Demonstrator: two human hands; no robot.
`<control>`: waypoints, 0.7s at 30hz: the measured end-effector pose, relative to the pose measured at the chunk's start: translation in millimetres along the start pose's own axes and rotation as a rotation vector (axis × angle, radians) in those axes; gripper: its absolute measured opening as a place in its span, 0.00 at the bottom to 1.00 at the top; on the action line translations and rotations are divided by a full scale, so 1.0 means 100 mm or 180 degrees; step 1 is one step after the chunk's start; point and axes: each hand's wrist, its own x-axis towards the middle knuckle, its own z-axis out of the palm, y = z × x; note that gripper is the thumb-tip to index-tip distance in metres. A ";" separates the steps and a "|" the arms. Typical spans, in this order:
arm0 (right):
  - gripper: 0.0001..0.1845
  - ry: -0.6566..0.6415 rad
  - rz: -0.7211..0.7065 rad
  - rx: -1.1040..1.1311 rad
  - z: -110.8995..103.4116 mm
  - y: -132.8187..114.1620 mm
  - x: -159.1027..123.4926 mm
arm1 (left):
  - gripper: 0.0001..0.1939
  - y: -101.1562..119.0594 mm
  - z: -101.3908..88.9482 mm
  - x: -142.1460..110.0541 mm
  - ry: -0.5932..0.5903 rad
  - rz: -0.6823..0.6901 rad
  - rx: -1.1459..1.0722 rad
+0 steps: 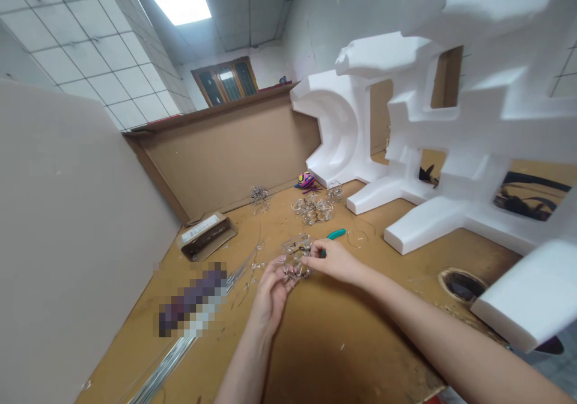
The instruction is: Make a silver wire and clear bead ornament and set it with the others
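A ring-shaped piece of bent silvery wire with small loops [295, 252] is held between both hands above the tabletop. My left hand [271, 288] supports its lower left side, with the fingers curled under the wire. On the right side, my right hand [332, 261] pinches the wire between thumb and fingertips. Teal handles of a hand tool, perhaps pliers [336, 234], show just behind the right hand; its head is hidden. Farther back lie similar wire pieces in a tangled cluster [313, 209] and a smaller wire bundle [259, 195].
Long straight wires [174, 356] run along the tabletop at left, beside a blurred-out item [193, 299]. An opened small cardboard box [208, 235] lies beyond. Large white foam packaging [433, 211] stands at right, near a round hole [463, 284]. A colourful ball-like object [306, 180] sits behind.
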 end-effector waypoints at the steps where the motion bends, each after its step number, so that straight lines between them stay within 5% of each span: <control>1: 0.18 0.0007 0.0095 0.0085 -0.02 0.02 0.02 | 0.13 0.01 -0.01 0.01 0.0073 0.0069 0.0059; 9: 0.17 0.0446 0.0044 0.0942 -0.08 0.13 0.12 | 0.14 0.09 -0.03 0.02 0.0134 0.0317 0.0316; 11: 0.18 0.0269 0.0206 0.1241 -0.08 0.12 0.11 | 0.14 0.09 -0.03 0.01 0.0131 0.0356 0.0319; 15: 0.42 -0.0574 0.0554 0.1988 -0.14 0.08 0.04 | 0.14 0.10 -0.02 0.00 0.0177 0.0425 0.0295; 18: 0.36 -0.0995 0.0554 0.2075 -0.18 0.05 0.01 | 0.14 0.10 0.00 0.00 0.0180 0.0437 0.0251; 21: 0.33 -0.0980 0.0588 0.2002 -0.20 0.04 0.00 | 0.14 0.11 0.01 0.00 0.0234 0.0483 0.0224</control>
